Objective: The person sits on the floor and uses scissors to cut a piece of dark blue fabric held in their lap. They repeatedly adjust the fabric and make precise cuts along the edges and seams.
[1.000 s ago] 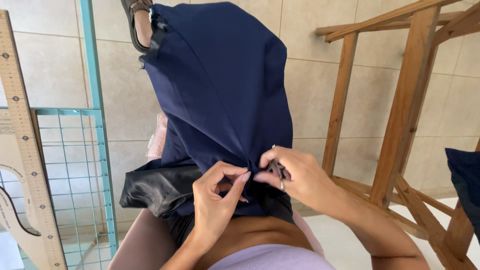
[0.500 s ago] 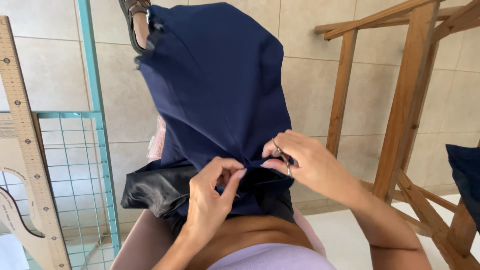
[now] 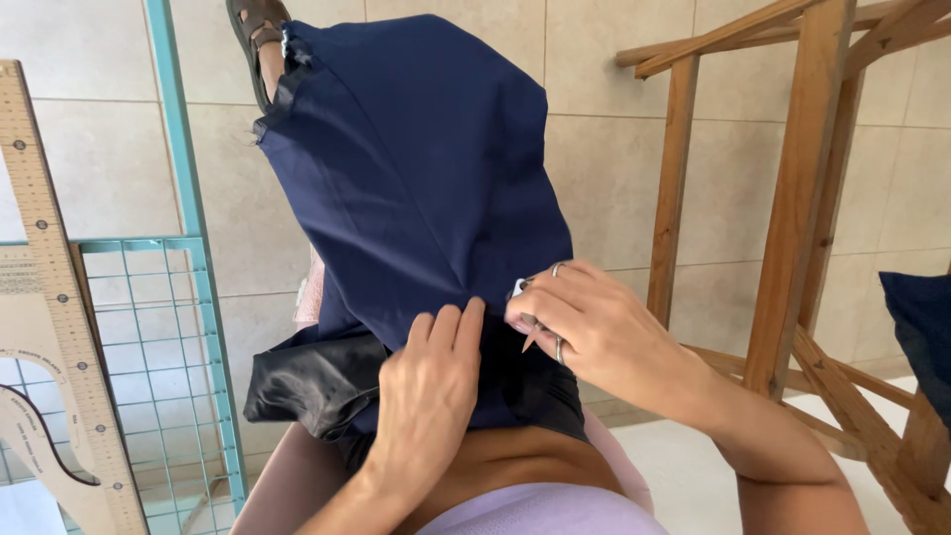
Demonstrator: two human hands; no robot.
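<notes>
Since approx 0.5 s ago, left hand [image 3: 426, 391] shifts up a bit and lays flatter on the dark navy woven fabric piece [image 3: 416, 168]; right hand [image 3: 594, 332] sits slightly higher and closer to centre frame. Fabric hangs much the same.

Navy fabric fills centre and upper centre of frame, draped over a raised leg; its lower edge is gathered at centre, w/ both hands meeting there. Left hand comes in from bottom centre, fingers [image 3: 446, 332] together and curled over the fabric edge, pinching it, so narrow grip on cloth. Right hand enters from lower right, fingers bent, closed around small metal scissors [image 3: 535, 322]; only bits of the tool show between the fingers, tip poking out toward lower left. Can't tell if blades are apart or together. Right fingertips touch the fabric just beside left fingertips.

Under the navy piece, a shiny black satin-like cloth [image 3: 317, 381] bunches at centre left, on the lap. A dark strappy sandal [image 3: 253, 30] shows at top centre-left, at the fabric's upper corner.

Left edge: tan wooden tailor's ruler w/ curved template [image 3: 40, 297], and a teal wire-grid rack [image 3: 188, 327] next to it. Right side: brown wooden frame stand [image 3: 802, 198] against beige tiled wall [image 3: 614, 168]. Far right edge: another bit of navy cloth [image 3: 921, 327].
</notes>
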